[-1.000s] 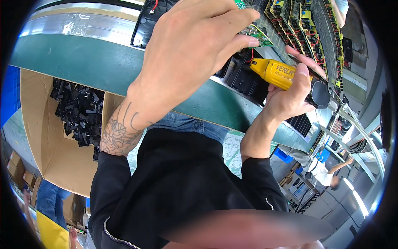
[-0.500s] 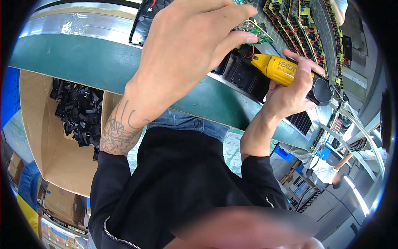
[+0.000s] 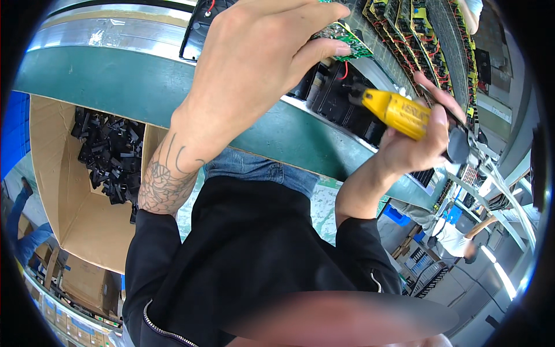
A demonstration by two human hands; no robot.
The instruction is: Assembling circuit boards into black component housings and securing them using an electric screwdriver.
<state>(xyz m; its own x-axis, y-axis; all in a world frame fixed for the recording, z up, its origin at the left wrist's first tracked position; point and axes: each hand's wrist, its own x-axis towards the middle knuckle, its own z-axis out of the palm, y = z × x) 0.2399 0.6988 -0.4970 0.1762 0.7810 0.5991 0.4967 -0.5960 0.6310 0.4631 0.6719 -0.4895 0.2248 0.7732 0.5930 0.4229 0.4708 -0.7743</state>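
Observation:
My left hand (image 3: 254, 52) pinches a green circuit board (image 3: 357, 47) between thumb and fingers, tilted over the bench. A short red wire (image 3: 346, 72) hangs below the board's edge. Wrapped round the yellow body of an air nipper (image 3: 399, 113) is my right hand (image 3: 426, 141). The tool's dark jaws point left, below and apart from the board, and are smeared by motion. Under both lie black plastic housings (image 3: 338, 101) in a row on the metal track. Another black housing (image 3: 196, 32) with a red wire is partly hidden behind my left hand.
Several upright rows of circuit boards (image 3: 419, 40) stand at the far right. Hoses (image 3: 506, 185) trail at the right. A cardboard box (image 3: 95, 228) of small black plastic parts (image 3: 113, 156) sits left of my lap, below the green bench edge (image 3: 104, 75). Another person (image 3: 454, 237) is at right.
The air nipper has moved right and slightly down with my right hand, away from the board. My left hand has shifted slightly left with the circuit board still in it.

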